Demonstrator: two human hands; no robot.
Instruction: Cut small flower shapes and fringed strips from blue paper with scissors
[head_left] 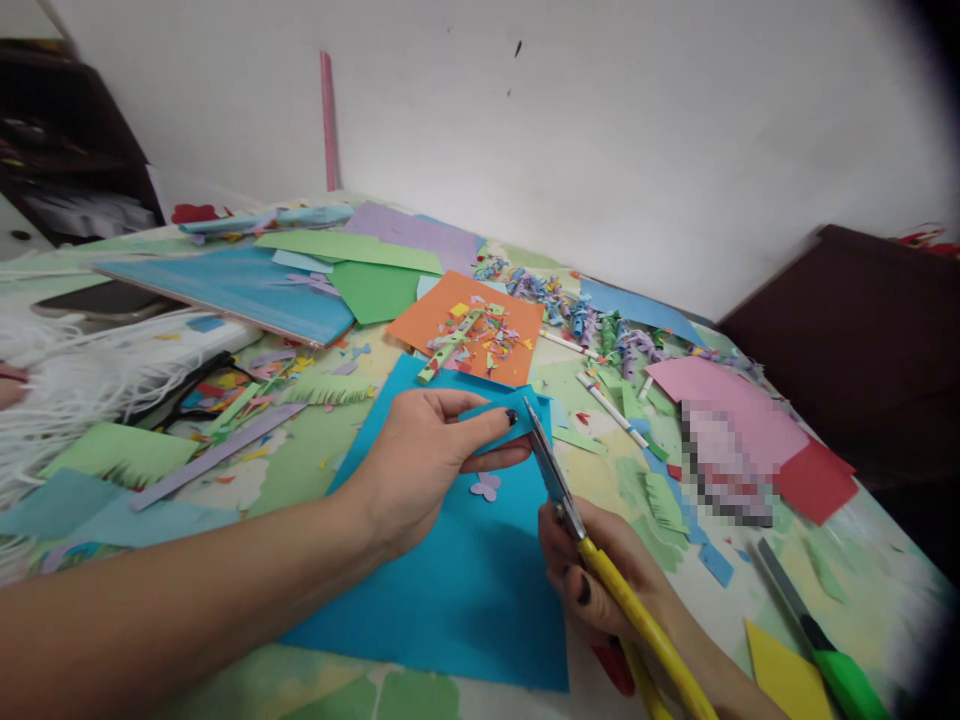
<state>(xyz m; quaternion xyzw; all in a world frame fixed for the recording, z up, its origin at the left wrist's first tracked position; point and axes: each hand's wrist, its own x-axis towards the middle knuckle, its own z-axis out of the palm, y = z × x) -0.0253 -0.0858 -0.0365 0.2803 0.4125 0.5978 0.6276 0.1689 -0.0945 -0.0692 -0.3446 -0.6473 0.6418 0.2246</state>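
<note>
Likely home: floral tablecloth (pixel 416 695), dark shelf unit (pixel 71 135).

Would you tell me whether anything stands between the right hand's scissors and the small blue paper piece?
Nothing visible does: the scissors in the right hand have their tips at the blue piece pinched in the left hand.

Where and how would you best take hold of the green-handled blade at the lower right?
Probably by its green handle, coming from above on the person's side. The handle lies toward the person, with the bare blade pointing away, so this should keep fingers off the metal. The right hand holds the scissors.
</note>
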